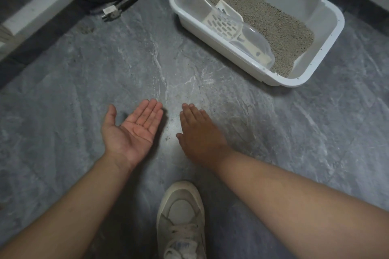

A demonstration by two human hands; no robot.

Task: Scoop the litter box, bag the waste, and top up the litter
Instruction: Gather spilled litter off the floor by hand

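The light is dim and cool, and the picture is a little soft and grainy. A pale glare lies on the grey floor [63, 94] between the left hand [131, 132] and the right hand [200, 132]. The right hand looks darker, in shade. Lines bend near the edges, and the corners are dark.

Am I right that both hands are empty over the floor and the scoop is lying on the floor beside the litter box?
Not quite. The left hand and right hand are empty over the floor, but the scoop is not on the floor: the head view shows it inside the litter box, against its near wall.
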